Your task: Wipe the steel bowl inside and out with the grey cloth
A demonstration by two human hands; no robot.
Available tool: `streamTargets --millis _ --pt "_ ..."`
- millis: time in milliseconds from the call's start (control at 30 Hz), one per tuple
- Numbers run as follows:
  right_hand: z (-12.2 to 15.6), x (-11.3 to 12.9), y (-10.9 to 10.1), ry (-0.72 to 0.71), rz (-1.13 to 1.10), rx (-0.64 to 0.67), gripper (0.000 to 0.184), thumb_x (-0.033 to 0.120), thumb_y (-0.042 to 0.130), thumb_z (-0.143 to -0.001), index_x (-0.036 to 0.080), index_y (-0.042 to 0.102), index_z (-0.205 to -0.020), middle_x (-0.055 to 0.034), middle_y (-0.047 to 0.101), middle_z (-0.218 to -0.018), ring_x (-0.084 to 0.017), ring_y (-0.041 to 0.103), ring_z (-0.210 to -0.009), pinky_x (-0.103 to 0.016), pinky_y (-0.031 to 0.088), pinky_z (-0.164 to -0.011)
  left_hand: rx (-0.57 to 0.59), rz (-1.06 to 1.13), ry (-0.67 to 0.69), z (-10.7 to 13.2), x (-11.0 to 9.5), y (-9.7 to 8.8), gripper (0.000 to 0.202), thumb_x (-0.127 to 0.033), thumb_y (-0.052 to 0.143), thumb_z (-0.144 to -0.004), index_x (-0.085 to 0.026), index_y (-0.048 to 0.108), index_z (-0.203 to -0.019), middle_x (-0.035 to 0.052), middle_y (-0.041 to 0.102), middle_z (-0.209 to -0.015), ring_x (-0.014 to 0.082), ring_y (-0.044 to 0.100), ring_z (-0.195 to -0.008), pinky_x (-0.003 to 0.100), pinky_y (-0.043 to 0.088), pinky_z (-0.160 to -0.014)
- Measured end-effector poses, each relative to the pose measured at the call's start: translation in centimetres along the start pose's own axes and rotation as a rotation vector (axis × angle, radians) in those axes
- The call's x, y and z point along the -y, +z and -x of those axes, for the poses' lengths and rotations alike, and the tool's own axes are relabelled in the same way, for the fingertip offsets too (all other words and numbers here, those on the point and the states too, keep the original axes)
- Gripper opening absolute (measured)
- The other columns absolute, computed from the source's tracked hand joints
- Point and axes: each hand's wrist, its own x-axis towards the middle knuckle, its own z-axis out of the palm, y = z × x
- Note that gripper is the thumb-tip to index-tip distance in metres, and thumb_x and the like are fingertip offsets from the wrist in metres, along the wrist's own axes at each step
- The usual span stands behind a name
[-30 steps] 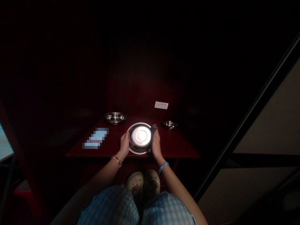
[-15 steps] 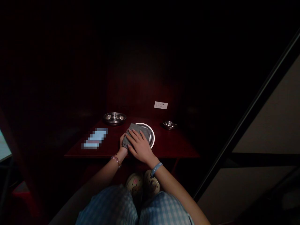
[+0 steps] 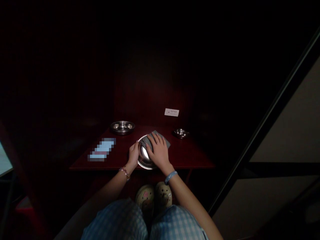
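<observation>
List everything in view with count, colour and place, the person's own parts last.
Held bowl: one, silvery, centre
Cloth: one, grey, on held bowl
Wide dish: one visible, silvery, back left
Small bowl: one, silvery, back right
Blurred patch: one, bluish, left
Table: one, dark red, across the middle
Back wall: one, dark red, behind table
Socket plate: one, white, on back wall
Panels: two, greyish, far right
Unclear surface: one, pale, left edge
Dim object: one, red, lower left
Shoes: two, beige, below table edge
Trousers: one pair, checked blue, bottom
Bracelet: one, pinkish, left wrist
Wristband: one, blue, right wrist
Forearms: two, bare, lower middle
Left hand: one, bare, at held bowl's left rim
Right hand: one, bare, fingers spread over cloth
</observation>
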Motion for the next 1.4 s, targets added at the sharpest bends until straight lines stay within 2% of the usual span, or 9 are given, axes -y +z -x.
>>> streamTargets --millis 167,367,533,667,800,900,1067,1267,1400 --pt "0.4 -1.7 0.1 0.216 -0.162 -0.167 0.041 0.038 0.051 -0.088 0.027 0.057 -0.127 -0.0065 0.056 -0.135 -0.027 0.044 -0.129 -0.049 0.013 -0.116 -0.019 -0.018 -0.027 0.1 -0.3 0.0 0.044 -0.06 0.065 -0.067 -0.016 0.062 -0.068 0.0006 0.06 -0.061 0.0138 0.052 -0.059 0.026 0.041 -0.059" --pt "0.6 -4.3 0.8 0.439 -0.448 -0.24 0.036 0.043 0.053 -0.086 0.028 0.064 -0.116 -0.0037 0.062 -0.126 -0.023 0.051 -0.122 -0.04 0.028 -0.112 -0.042 0.005 -0.032 0.2 -0.7 0.0 0.05 -0.064 0.065 -0.065 -0.014 0.063 -0.071 0.0021 0.063 -0.067 0.0141 0.054 -0.063 0.026 0.042 -0.061" --pt "0.7 -6.4 2.1 0.562 -0.797 -0.297 0.04 0.045 0.055 -0.084 0.023 0.063 -0.116 -0.0043 0.062 -0.128 -0.019 0.052 -0.122 -0.035 0.034 -0.109 -0.11 0.011 -0.019 0.1 -0.6 -0.2 0.049 -0.066 0.065 -0.065 -0.017 0.056 -0.063 -0.0036 0.051 -0.056 0.011 0.047 -0.056 0.024 0.039 -0.057" --pt "0.9 -7.1 3.3 0.756 -1.042 -0.349 0.039 0.047 0.059 -0.08 0.02 0.066 -0.108 -0.0042 0.069 -0.114 -0.019 0.062 -0.107 -0.031 0.046 -0.096 -0.166 0.046 -0.014 -0.1 -0.3 -0.2 0.049 -0.067 0.063 -0.067 -0.018 0.055 -0.065 -0.0046 0.047 -0.054 0.0114 0.048 -0.057 0.025 0.04 -0.059" --pt "0.9 -6.8 4.8 0.795 -1.318 -0.298 0.043 0.052 0.06 -0.078 0.014 0.068 -0.098 -0.0069 0.074 -0.097 -0.02 0.068 -0.087 -0.03 0.053 -0.079 -0.211 0.079 -0.02 -0.6 0.1 -0.1 0.053 -0.07 0.06 -0.067 -0.017 0.057 -0.07 -0.0041 0.05 -0.057 0.0112 0.05 -0.058 0.024 0.042 -0.06" --pt "1.0 -6.6 5.7 0.813 -1.376 -0.378 0.045 0.052 0.064 -0.074 0.013 0.067 -0.098 -0.0066 0.074 -0.094 -0.018 0.068 -0.081 -0.027 0.053 -0.074 -0.235 0.068 -0.016 -0.7 0.3 0.0 0.056 -0.072 0.058 -0.067 -0.016 0.055 -0.068 -0.0055 0.046 -0.054 0.0093 0.046 -0.053 0.023 0.039 -0.055" --pt "1.5 -6.8 6.3 0.811 -1.378 -0.463 0.044 0.051 0.063 -0.075 0.014 0.067 -0.098 -0.0059 0.074 -0.094 -0.016 0.068 -0.084 -0.025 0.052 -0.073 -0.217 -0.001 0.002 -0.8 0.5 0.3 0.058 -0.075 0.057 -0.066 -0.017 0.048 -0.062 -0.0073 0.039 -0.05 0.0068 0.035 -0.047 0.021 0.029 -0.047" --pt "1.4 -6.2 6.6 0.836 -1.422 -0.513 0.042 0.052 0.063 -0.075 0.015 0.066 -0.095 -0.0043 0.074 -0.091 -0.015 0.067 -0.081 -0.024 0.052 -0.071 -0.246 0.06 -0.017 -0.8 0.4 0.6 0.055 -0.071 0.058 -0.067 -0.016 0.052 -0.065 -0.0037 0.05 -0.06 0.0094 0.046 -0.058 0.023 0.038 -0.058" --pt "1.0 -5.5 8.3 0.96 -1.439 -0.619 0.041 0.054 0.055 -0.082 0.016 0.066 -0.094 -0.0047 0.075 -0.089 -0.015 0.069 -0.08 -0.025 0.053 -0.072 -0.386 0.034 -0.051 -0.6 0.6 1.5 0.05 -0.064 0.049 -0.078 -0.016 0.054 -0.068 -0.0034 0.051 -0.06 0.0103 0.048 -0.058 0.025 0.04 -0.062"
